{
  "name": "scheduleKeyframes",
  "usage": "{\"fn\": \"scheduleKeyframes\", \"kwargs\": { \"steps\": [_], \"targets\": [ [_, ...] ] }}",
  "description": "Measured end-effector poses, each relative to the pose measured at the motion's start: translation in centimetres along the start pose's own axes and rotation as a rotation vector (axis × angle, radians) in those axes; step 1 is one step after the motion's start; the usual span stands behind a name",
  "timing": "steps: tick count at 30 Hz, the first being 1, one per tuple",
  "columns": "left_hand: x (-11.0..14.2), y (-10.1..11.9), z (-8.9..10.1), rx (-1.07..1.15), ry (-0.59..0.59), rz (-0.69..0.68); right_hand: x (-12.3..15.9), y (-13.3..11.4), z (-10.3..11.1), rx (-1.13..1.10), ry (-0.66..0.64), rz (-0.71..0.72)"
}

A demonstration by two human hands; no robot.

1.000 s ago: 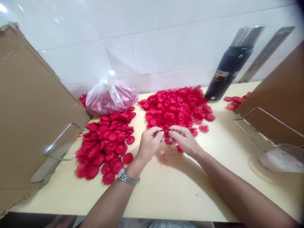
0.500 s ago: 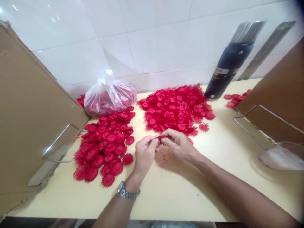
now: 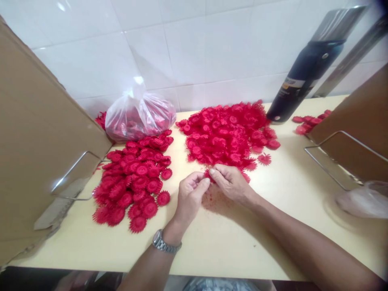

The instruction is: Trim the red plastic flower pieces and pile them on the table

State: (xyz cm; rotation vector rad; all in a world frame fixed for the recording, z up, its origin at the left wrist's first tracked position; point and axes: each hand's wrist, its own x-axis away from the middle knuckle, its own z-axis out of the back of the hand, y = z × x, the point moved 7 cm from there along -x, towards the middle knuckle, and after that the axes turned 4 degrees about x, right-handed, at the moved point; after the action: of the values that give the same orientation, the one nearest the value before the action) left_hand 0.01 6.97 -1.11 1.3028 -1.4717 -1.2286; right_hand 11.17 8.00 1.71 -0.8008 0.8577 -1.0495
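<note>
Right hand (image 3: 233,184) thumb now sitting above left hand (image 3: 189,196) thumb, was level; both grips nearly closed, pinching one red piece (image 3: 208,174). Looks like it's being readjusted.

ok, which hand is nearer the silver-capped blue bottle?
Right: the right hand is in front of the silver-capped blue bottle, to its left; the left hand is farther left.

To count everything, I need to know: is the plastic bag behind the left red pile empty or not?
Not empty: red contents show through the plastic bag. Whether it is full, I cannot tell.
</note>
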Motion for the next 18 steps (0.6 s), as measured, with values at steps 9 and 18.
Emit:
{"fn": "scheduleKeyframes", "kwargs": {
  "steps": [9, 18],
  "targets": [
    [-0.1, 0.2, 0.8, 0.086, 0.12, 0.044, 0.4, -1.1, 0.9, 0.245, 0.181, 0.234],
    [0.0, 0.3, 0.7, -0.038, 0.091, 0.025, 0.8, -2.3, 0.7, 0.233, 0.175, 0.391]
  ]
}}
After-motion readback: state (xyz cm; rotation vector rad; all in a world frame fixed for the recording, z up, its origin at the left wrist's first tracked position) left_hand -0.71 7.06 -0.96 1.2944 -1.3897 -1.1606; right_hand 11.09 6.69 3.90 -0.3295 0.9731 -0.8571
